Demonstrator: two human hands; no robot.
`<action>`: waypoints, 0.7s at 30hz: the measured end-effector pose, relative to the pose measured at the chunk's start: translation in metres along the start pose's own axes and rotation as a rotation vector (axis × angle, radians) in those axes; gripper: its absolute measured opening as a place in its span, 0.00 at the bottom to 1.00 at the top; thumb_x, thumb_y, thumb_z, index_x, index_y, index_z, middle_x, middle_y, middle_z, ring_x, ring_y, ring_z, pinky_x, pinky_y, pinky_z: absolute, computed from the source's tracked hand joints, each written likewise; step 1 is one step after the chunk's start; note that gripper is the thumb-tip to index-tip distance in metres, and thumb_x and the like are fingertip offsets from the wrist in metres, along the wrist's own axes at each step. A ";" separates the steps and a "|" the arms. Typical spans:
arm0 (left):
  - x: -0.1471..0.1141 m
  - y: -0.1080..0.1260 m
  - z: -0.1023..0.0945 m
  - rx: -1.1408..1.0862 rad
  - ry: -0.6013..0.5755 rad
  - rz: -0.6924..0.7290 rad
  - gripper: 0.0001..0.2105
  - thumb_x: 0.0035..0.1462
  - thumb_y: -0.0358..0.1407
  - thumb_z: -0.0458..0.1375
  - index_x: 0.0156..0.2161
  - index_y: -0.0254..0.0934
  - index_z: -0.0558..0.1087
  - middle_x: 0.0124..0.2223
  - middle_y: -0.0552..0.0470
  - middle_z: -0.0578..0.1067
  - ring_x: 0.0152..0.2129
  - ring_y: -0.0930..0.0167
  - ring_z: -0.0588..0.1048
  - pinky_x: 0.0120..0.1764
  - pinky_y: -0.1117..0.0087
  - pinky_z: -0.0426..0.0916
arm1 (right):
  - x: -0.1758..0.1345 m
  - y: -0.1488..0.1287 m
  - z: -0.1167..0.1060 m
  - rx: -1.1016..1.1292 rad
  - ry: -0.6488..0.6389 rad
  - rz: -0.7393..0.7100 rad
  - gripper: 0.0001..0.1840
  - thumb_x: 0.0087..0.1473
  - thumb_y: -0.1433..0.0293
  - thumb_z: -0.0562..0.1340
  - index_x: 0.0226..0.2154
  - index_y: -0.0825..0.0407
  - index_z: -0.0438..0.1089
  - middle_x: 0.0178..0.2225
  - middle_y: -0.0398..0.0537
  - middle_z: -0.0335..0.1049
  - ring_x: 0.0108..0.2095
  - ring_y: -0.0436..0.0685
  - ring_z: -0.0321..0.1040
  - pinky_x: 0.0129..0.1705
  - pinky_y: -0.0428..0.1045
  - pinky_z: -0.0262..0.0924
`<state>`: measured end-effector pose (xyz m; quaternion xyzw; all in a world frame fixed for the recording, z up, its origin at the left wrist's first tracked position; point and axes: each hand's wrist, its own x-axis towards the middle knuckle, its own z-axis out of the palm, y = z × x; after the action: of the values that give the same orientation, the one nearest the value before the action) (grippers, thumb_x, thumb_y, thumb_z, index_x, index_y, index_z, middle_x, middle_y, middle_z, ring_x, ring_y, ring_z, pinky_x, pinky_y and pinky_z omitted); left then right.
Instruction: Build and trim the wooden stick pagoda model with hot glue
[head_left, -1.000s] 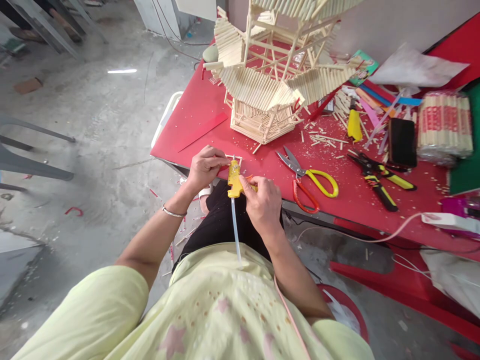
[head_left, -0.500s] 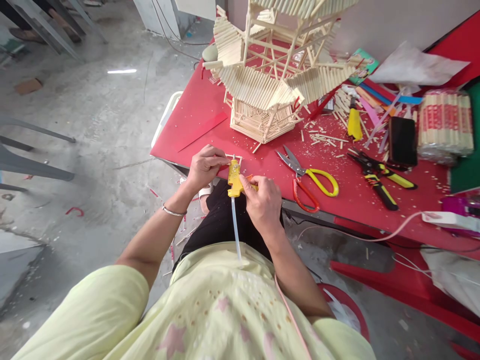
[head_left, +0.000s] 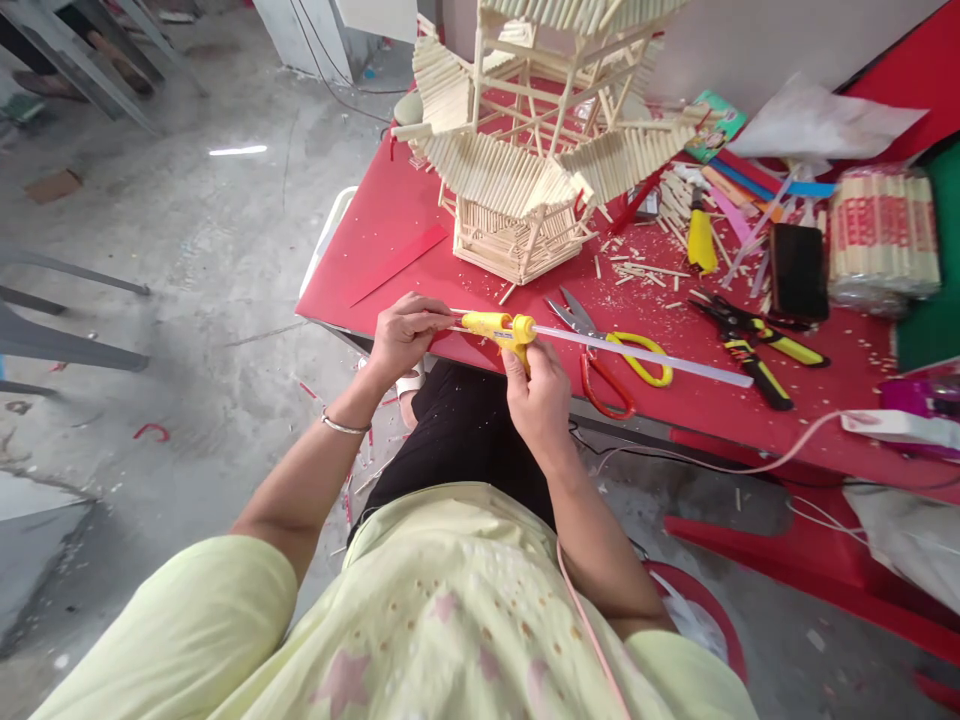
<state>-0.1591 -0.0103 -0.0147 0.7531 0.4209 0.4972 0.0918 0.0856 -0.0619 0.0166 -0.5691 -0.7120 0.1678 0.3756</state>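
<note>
My right hand (head_left: 538, 398) is wrapped round the handle of a yellow hot glue gun (head_left: 491, 325). A long translucent glue stick (head_left: 645, 350) sticks out of the gun's back end, passing over the scissors (head_left: 600, 345) to the right. The gun's nozzle points left, at the fingertips of my left hand (head_left: 409, 332). Those fingers are pinched on thin pale wooden sticks (head_left: 455, 312), partly hidden by the hand and the gun. Just beyond my hands stands a tiered pagoda model (head_left: 525, 170) built of the same kind of sticks.
On the red table (head_left: 360, 245) lie pliers (head_left: 750, 345), a black phone (head_left: 799, 272), a yellow-handled tool (head_left: 701, 240), loose stick pieces and a wrapped stick bundle (head_left: 885, 235). A red strip (head_left: 401, 265) lies left of the model. A pink cord (head_left: 787, 465) runs along the front edge.
My right hand has turned the glue gun: its glue stick pointed down toward my body and now points right, with the nozzle toward my left hand. My left hand keeps its pinch.
</note>
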 end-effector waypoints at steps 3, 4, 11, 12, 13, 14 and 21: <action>0.000 0.001 0.000 0.006 0.009 -0.013 0.12 0.70 0.33 0.58 0.40 0.44 0.86 0.43 0.48 0.85 0.38 0.69 0.79 0.41 0.65 0.75 | 0.003 0.003 0.003 0.003 0.005 0.041 0.31 0.72 0.49 0.50 0.55 0.54 0.75 0.49 0.63 0.79 0.48 0.66 0.77 0.49 0.58 0.70; 0.000 0.001 0.001 0.009 0.009 -0.014 0.13 0.70 0.34 0.58 0.39 0.44 0.86 0.43 0.48 0.85 0.38 0.69 0.79 0.41 0.64 0.76 | 0.003 0.004 0.003 0.006 0.000 0.053 0.31 0.72 0.48 0.50 0.55 0.53 0.75 0.48 0.62 0.80 0.48 0.66 0.77 0.49 0.57 0.70; 0.001 0.000 0.000 0.055 -0.007 0.023 0.12 0.70 0.33 0.58 0.42 0.45 0.85 0.42 0.51 0.86 0.42 0.66 0.79 0.46 0.59 0.77 | 0.007 0.005 0.002 0.016 -0.035 0.087 0.34 0.72 0.47 0.48 0.56 0.55 0.75 0.47 0.61 0.80 0.47 0.65 0.77 0.46 0.54 0.67; 0.002 0.001 0.000 0.057 -0.003 0.035 0.11 0.70 0.33 0.58 0.42 0.45 0.85 0.41 0.51 0.86 0.43 0.66 0.79 0.46 0.59 0.77 | 0.008 0.005 0.002 0.011 -0.038 0.089 0.35 0.72 0.46 0.48 0.56 0.55 0.75 0.48 0.61 0.80 0.47 0.65 0.77 0.46 0.54 0.67; 0.003 0.001 0.000 0.057 -0.001 0.044 0.11 0.69 0.33 0.59 0.41 0.46 0.85 0.40 0.51 0.86 0.43 0.66 0.79 0.46 0.60 0.77 | 0.009 0.004 0.002 0.006 -0.042 0.092 0.36 0.72 0.46 0.47 0.56 0.55 0.75 0.48 0.61 0.80 0.47 0.65 0.77 0.45 0.54 0.67; 0.004 0.002 -0.001 0.055 -0.001 0.048 0.11 0.69 0.33 0.59 0.41 0.46 0.85 0.40 0.51 0.85 0.43 0.65 0.79 0.46 0.60 0.77 | 0.010 0.004 0.002 0.001 -0.048 0.096 0.36 0.72 0.46 0.47 0.56 0.55 0.75 0.48 0.61 0.80 0.46 0.65 0.77 0.45 0.54 0.66; 0.004 0.001 -0.001 0.073 -0.007 -0.003 0.09 0.68 0.36 0.61 0.40 0.49 0.85 0.37 0.50 0.82 0.41 0.65 0.77 0.43 0.59 0.75 | 0.016 0.003 0.003 -0.030 -0.083 0.136 0.34 0.73 0.47 0.47 0.56 0.53 0.75 0.45 0.60 0.81 0.43 0.64 0.77 0.43 0.54 0.67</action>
<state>-0.1594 -0.0084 -0.0111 0.7572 0.4395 0.4787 0.0664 0.0848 -0.0457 0.0178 -0.6143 -0.6890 0.2058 0.3249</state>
